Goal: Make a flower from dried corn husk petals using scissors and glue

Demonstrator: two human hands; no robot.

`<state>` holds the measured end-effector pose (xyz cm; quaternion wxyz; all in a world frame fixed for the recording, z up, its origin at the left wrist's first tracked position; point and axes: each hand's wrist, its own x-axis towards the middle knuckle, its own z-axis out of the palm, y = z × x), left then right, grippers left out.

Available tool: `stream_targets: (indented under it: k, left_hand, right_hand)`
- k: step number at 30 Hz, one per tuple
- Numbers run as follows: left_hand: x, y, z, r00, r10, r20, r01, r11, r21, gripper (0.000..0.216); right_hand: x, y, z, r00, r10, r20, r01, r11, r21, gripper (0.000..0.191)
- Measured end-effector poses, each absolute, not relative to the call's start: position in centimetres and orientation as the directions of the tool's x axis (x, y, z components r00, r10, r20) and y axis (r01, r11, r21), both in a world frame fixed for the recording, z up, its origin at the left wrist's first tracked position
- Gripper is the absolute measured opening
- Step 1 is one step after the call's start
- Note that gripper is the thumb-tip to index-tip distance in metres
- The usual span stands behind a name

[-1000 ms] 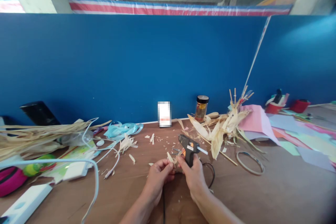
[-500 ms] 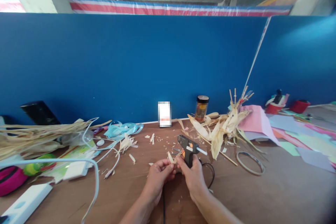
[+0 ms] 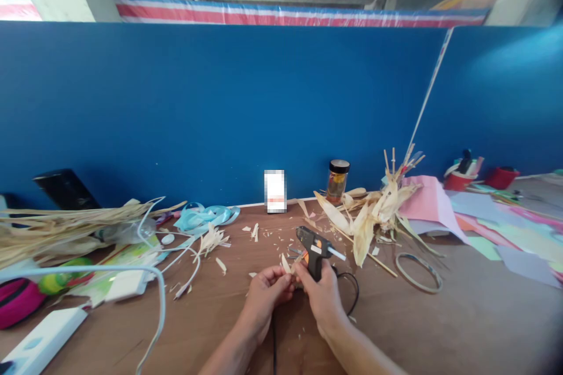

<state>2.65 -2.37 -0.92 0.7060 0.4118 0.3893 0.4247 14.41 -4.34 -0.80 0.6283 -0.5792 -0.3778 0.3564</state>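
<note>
My left hand (image 3: 269, 292) is closed in a pinch on a small pale strip of dried corn husk (image 3: 285, 263) low over the brown table. The black hot glue gun (image 3: 315, 249) is held by its handle in my right hand (image 3: 323, 296), nozzle towards the far left, with a white glue stick (image 3: 336, 253) poking out of its back. The thumb and finger of that hand also reach to the husk strip and meet the left fingertips. Exactly where the fingertips press is hidden.
Husk scraps litter the table (image 3: 396, 328) beyond my hands. Dried husks (image 3: 365, 228), a lidded jar (image 3: 338, 181) and a ring (image 3: 420, 272) are to the right. Cables, blue ribbon (image 3: 206, 217) and a white power strip (image 3: 46, 340) occupy the left. A blue partition (image 3: 264, 99) stands behind.
The glue gun has shifted very slightly left in my right hand. Both hands otherwise keep their places around the husk strip.
</note>
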Motion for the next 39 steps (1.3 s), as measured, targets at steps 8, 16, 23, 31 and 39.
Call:
stream_targets:
  k: [8, 16, 23, 31, 39]
  left_hand:
    - [2.8, -2.4, -0.5, 0.329, 0.92, -0.214, -0.271, 0.309, 0.911, 0.027]
    - [2.8, -2.4, -0.5, 0.322, 0.92, -0.222, -0.27, 0.314, 0.91, 0.03]
    - [2.8, -2.5, -0.6, 0.323, 0.923, -0.21, -0.273, 0.303, 0.913, 0.026]
    - [2.8, -2.4, -0.6, 0.289, 0.929, -0.231, -0.296, 0.317, 0.901, 0.026]
    - [2.8, -2.4, -0.6, 0.278, 0.932, -0.232, -0.332, 0.32, 0.887, 0.026]
  right_hand:
    - [14.4, -4.3, -1.1, 0.464, 0.882, 0.084, 0.003, 0.094, -0.996, 0.027]
    - [14.4, -4.2, -1.2, 0.465, 0.882, 0.075, -0.013, 0.092, -0.996, 0.027]
    - [14.4, -4.3, -0.8, 0.454, 0.89, 0.04, 0.0, 0.045, -0.999, 0.03]
    - [14.7, -4.2, -0.9, 0.487, 0.873, 0.041, -0.025, 0.061, -0.998, 0.029]
    - [15.0, -4.0, -1.6, 0.443, 0.896, 0.035, -0.089, 0.083, -0.993, 0.039]
